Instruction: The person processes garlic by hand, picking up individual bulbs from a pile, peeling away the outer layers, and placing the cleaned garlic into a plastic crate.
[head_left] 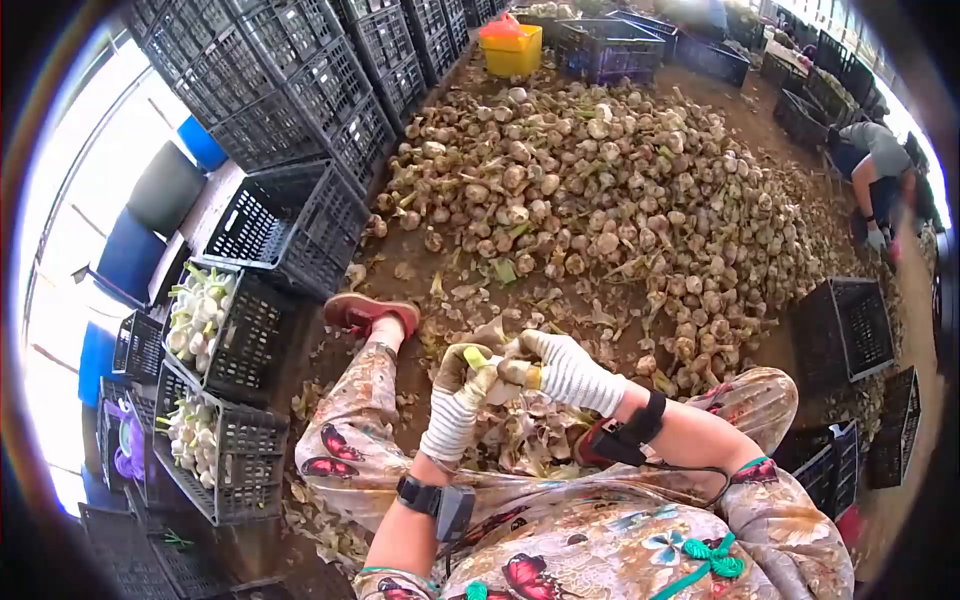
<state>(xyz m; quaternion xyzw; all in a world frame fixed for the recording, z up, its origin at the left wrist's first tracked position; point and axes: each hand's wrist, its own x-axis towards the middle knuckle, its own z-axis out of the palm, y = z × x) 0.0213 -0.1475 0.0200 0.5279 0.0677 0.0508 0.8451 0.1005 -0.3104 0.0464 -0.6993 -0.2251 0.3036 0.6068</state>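
Note:
My left hand (462, 395), in a white glove with soiled fingers, is closed around a pale garlic bulb (502, 392). Against the bulb press the fingers of my right hand (568, 372), gloved in the same striped fabric and also closed. Much of the bulb is hidden by the fingers, and loose skin hangs about it. Both hands are held together above my lap. Beneath them, between my feet, lies a heap of papery garlic skins (530, 435). A large pile of unpeeled garlic (600, 190) spreads out in front.
At left, two black crates hold cleaned garlic (200, 315). Tall stacks of black crates (270, 80) stand behind them. A yellow bucket (512, 52) is at the far end. On the right, a black crate (845, 325) stands near another bending person (878, 160).

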